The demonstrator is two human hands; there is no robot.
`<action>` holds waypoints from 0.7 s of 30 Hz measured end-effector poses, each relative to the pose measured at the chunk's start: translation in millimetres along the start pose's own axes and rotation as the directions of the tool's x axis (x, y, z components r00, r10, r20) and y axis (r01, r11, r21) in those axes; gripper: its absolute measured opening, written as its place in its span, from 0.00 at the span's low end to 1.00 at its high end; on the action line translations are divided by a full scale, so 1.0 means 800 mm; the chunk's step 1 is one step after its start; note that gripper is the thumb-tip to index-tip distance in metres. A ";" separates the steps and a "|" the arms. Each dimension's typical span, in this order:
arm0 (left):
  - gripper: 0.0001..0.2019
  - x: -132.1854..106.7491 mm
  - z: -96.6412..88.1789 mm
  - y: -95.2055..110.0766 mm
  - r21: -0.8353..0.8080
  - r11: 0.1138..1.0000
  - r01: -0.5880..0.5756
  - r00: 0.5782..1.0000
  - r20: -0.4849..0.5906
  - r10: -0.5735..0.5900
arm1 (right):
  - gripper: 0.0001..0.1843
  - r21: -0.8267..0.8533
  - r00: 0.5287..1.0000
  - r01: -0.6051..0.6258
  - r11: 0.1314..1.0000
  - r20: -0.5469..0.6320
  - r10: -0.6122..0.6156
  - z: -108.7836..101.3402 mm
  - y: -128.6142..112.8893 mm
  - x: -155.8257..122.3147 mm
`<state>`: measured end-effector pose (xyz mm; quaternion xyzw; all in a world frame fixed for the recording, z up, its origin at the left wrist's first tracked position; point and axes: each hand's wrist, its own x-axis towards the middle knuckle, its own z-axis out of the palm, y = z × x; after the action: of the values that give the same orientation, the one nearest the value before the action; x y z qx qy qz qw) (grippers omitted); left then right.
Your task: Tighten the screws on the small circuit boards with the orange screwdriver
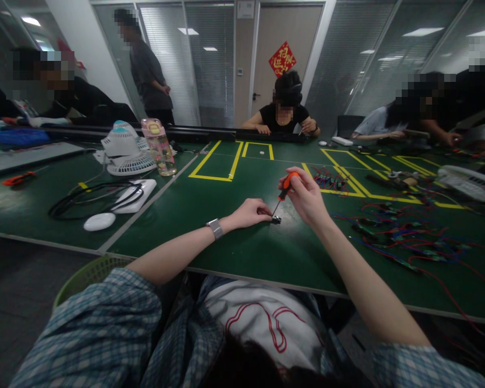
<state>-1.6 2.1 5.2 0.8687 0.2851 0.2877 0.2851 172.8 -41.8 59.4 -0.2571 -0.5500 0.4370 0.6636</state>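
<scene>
My right hand is closed around the orange and black handle of a screwdriver. The shaft slants down to the left, and its tip meets a small dark part on the green tabletop. My left hand, with a watch on the wrist, rests on the table with its fingers curled. Its fingertips pinch at the left side of that small part, right beside the screwdriver's tip. The part is too small to make out in detail.
Circuit boards with red and blue wires lie at the right. At the left are a white fan, a water bottle, a coiled black cable and a white mouse. Yellow tape marks the table. Several people sit or stand around.
</scene>
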 end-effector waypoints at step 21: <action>0.06 0.000 0.005 -0.005 0.039 0.995 -0.090 0.996 -0.007 0.090 | 0.10 -0.035 0.994 0.097 0.995 0.062 -0.094 0.002 0.006 -0.003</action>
<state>-0.4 3.5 -0.1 0.8846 0.2526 0.2987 0.2538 169.8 -41.7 54.2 -0.2297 -0.5894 0.4019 0.6621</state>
